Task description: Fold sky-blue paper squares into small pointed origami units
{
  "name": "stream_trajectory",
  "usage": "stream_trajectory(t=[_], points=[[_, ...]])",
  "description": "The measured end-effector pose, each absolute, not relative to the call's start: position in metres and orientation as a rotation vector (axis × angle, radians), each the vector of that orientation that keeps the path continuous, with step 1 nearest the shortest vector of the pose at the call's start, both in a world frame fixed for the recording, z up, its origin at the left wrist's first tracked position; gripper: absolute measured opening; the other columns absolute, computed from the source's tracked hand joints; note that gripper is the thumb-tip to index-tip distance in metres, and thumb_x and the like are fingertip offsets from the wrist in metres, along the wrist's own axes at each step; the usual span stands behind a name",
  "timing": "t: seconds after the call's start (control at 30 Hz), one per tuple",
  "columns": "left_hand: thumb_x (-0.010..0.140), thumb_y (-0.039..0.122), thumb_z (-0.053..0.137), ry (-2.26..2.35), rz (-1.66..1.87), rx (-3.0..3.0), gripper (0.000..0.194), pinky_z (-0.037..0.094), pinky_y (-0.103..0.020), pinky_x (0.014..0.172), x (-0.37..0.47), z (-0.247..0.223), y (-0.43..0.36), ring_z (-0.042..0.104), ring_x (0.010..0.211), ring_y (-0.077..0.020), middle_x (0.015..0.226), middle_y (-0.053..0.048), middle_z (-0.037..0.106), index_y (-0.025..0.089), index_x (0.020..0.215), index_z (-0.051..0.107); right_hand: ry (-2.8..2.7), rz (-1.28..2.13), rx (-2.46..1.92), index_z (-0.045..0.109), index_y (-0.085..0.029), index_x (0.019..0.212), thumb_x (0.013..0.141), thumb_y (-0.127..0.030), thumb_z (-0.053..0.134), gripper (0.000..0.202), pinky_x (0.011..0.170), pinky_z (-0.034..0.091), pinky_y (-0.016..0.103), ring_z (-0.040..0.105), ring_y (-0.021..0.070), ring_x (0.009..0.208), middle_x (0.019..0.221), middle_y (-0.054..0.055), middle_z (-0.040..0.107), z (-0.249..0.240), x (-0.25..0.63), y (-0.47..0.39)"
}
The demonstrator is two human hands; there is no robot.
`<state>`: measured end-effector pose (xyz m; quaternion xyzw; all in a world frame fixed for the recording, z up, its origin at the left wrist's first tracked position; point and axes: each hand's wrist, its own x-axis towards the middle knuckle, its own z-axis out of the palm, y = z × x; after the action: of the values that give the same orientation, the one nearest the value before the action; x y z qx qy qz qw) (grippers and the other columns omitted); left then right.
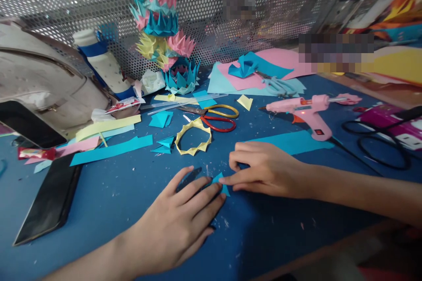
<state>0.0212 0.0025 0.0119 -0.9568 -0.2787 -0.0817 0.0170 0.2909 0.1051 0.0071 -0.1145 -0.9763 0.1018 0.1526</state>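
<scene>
A small folded blue paper piece [225,189] lies flat on the blue table [125,202], partly covered by fingers. My left hand [194,206] rests over its left side with fingers spread, fingertips on the paper. My right hand [267,169] touches the paper's upper right with an outstretched index finger, while its other fingers are bent. Just beyond, a pale yellow pointed paper ring [208,141] sits beside red-and-yellow-handled scissors [219,128]. Two folded blue pieces lie left of the ring. Behind my right hand is a blue paper strip [290,142].
A pink glue gun [310,107] with a black cord lies at the right. Phones [49,202], paper strips and a bag [39,70] are at the left. A bottle [105,63] and stacked paper crowns [161,26] stand by the perforated metal panel.
</scene>
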Motion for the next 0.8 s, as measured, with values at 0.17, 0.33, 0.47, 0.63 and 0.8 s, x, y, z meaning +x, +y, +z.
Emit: stream_trajectory(t=[0.17, 0.33, 0.47, 0.63, 0.8], points=[[0.108, 0.030, 0.036, -0.841, -0.223, -3.034, 0.046, 0.000, -0.045, 0.127, 0.021, 0.012, 0.003, 0.045, 0.138, -0.0227, 0.148, -0.006, 0.054, 0.011, 0.149, 0.043, -2.819, 0.185, -0.331, 0.068, -0.024, 0.121, 0.107, -0.037, 0.042, 0.033, 0.068, 0.027, 0.031, 0.042, 0.0181, 0.077, 0.092, 0.005, 0.059, 0.009, 0.289, 0.103], [0.108, 0.029, 0.036, -0.846, -0.286, -3.053, 0.045, 0.011, -0.049, 0.126, 0.019, 0.010, 0.003, 0.047, 0.139, -0.0235, 0.147, -0.009, 0.055, 0.009, 0.148, 0.043, -2.894, 0.136, -0.069, 0.066, -0.020, 0.120, 0.106, -0.035, 0.044, 0.031, 0.067, 0.026, 0.033, 0.041, 0.0188, 0.075, 0.086, 0.004, 0.059, 0.013, 0.293, 0.093], [0.108, 0.026, 0.038, -0.849, -0.408, -3.058, 0.041, 0.020, -0.052, 0.123, 0.020, 0.009, 0.004, 0.053, 0.133, -0.0243, 0.141, -0.011, 0.060, 0.009, 0.144, 0.047, -2.909, 0.251, -0.061, 0.069, -0.021, 0.116, 0.106, -0.035, 0.045, 0.029, 0.068, 0.027, 0.033, 0.044, 0.0188, 0.077, 0.085, 0.004, 0.060, 0.018, 0.294, 0.088], [0.105, 0.022, 0.043, -1.198, -0.667, -3.110, 0.022, 0.047, -0.039, 0.099, 0.038, 0.010, 0.016, 0.063, 0.103, -0.0188, 0.110, -0.004, 0.069, 0.020, 0.115, 0.062, -2.883, 0.372, -0.107, 0.075, -0.022, 0.101, 0.104, -0.033, 0.050, 0.027, 0.067, 0.029, 0.033, 0.047, 0.0179, 0.076, 0.078, 0.003, 0.061, 0.023, 0.288, 0.090], [0.092, 0.035, 0.068, -1.562, -0.668, -2.926, 0.021, 0.049, -0.041, 0.081, 0.052, 0.006, 0.035, 0.057, 0.092, -0.0243, 0.101, -0.007, 0.060, 0.017, 0.100, 0.059, -2.851, 0.296, -0.051, 0.075, -0.018, 0.105, 0.107, -0.033, 0.043, 0.035, 0.066, 0.033, 0.032, 0.051, 0.0169, 0.072, 0.075, 0.003, 0.064, 0.022, 0.286, 0.088]])
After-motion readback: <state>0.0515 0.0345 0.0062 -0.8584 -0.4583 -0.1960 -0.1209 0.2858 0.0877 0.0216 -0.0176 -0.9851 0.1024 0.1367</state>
